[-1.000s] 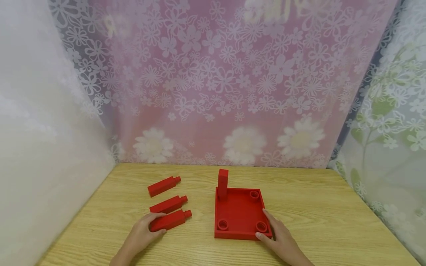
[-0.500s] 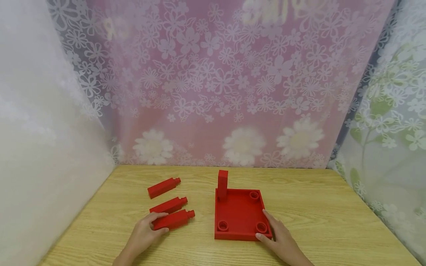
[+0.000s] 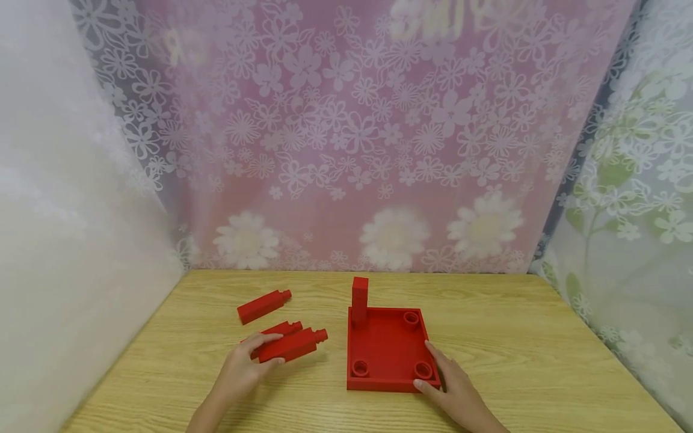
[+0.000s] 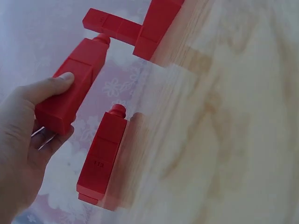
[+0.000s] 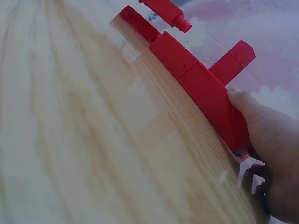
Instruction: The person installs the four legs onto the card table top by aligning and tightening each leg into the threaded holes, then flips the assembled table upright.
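Observation:
My left hand point(image 3: 240, 367) holds a red table leg point(image 3: 289, 346) between thumb and fingers, raised a little off the wooden table. The leg is a square block with a narrow round peg, and the peg points right. Partly hidden behind it lies a second red leg point(image 3: 284, 328); a third leg point(image 3: 263, 307) lies farther back. At centre right sits a red square tabletop point(image 3: 387, 349), rim up, with round sockets in three corners. One leg point(image 3: 360, 300) stands upright in its back left corner. My right hand point(image 3: 455, 388) grips the tabletop's front right corner, thumb on the front wall.
The wood-grain table point(image 3: 514, 337) carries all the parts. A pink flowered curtain point(image 3: 346, 150) hangs along its back edge. A pale sheet point(image 3: 81, 210) closes the left side, and a flowered sheet point(image 3: 639, 210) closes the right.
My left hand has lifted the nearest leg off the table and carried it right and slightly away from me. My right hand and the tabletop have stayed in place.

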{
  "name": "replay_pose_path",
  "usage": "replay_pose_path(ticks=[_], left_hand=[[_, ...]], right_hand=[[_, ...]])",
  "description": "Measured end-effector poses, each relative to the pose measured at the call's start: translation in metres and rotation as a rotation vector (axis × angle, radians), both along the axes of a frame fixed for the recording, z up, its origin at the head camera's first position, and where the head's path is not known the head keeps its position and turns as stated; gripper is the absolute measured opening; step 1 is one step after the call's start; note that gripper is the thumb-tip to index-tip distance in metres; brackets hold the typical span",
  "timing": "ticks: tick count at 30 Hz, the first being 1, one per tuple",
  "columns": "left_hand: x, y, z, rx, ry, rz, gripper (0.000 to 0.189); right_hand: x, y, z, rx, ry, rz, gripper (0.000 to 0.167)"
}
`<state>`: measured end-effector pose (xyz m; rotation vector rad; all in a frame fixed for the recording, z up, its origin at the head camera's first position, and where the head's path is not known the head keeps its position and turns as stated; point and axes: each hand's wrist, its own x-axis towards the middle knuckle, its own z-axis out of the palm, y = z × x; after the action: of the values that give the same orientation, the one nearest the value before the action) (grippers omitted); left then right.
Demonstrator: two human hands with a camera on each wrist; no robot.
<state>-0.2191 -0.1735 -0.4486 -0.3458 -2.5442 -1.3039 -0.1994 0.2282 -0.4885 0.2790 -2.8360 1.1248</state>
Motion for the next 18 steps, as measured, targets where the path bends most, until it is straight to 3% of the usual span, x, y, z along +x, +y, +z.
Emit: replay_pose_path(ticks=[5,18], left_hand=[[-0.003,0.008,0.009,0.032,-0.032,-0.016,0.039],[-0.012,0.029,0.033,0.082,-0.023,-0.097,0.039]], right_hand=[[0.0,0.0,0.001,0.007,-0.003,-0.003,0.084],[0.001,0.001,0.001,0.004,-0.001,0.006,0.083]])
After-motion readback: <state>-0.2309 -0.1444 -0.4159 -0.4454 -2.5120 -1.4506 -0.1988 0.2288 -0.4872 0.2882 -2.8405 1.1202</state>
